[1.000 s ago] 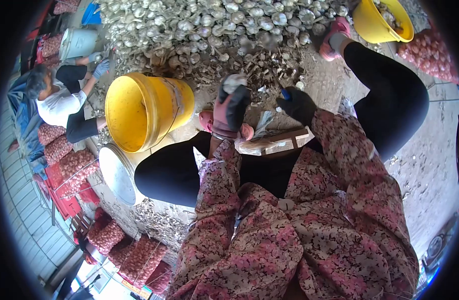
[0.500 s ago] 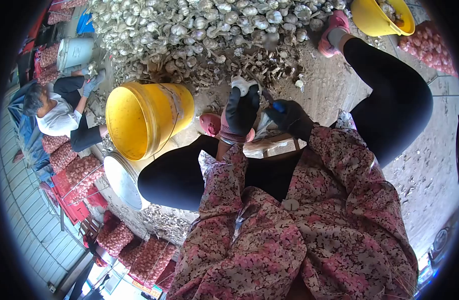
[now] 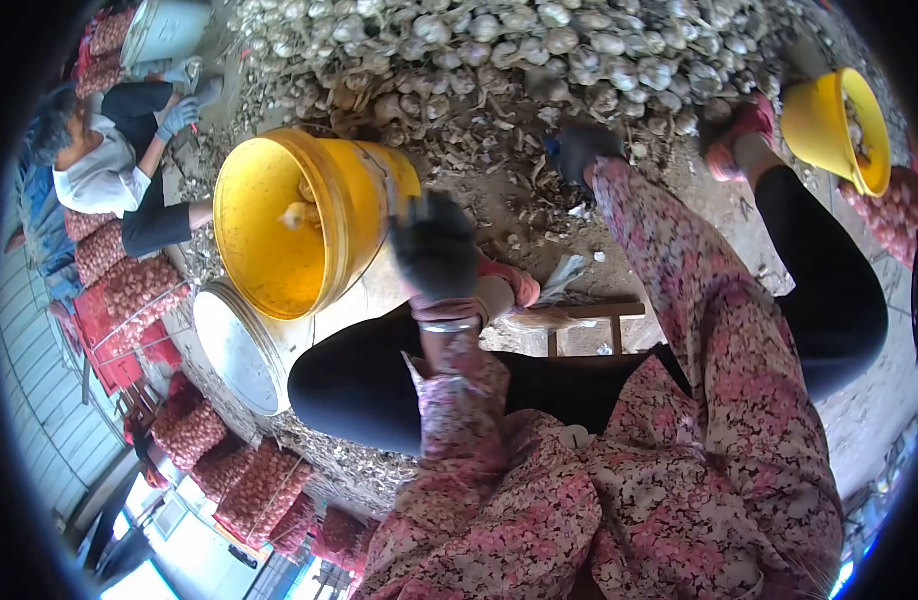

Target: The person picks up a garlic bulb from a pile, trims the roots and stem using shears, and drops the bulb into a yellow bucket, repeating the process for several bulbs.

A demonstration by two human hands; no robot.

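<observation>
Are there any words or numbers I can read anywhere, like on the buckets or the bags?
None can be read.
The yellow bucket by the left hand: no writing shows.
The white bucket: blank.
The red mesh sacks: no labels show.
The far yellow bucket: no writing shows.

The left hand (image 3: 434, 245), in a dark glove, is smeared by motion blur just beside the rim of the yellow bucket (image 3: 279, 215), so its fingers cannot be told apart, nor whether it holds anything. The right hand (image 3: 582, 150), gloved too and stretched toward the garlic heap (image 3: 499, 50), is small and dim; a blue speck at its near edge is too small to identify, and its grip cannot be read. A pale lump (image 3: 301, 213) inside the bucket, left of the left hand, is blurred. The heap runs off the top edge. A second yellow bucket (image 3: 839, 125), far right of the right hand, fades into the dark border.
</observation>
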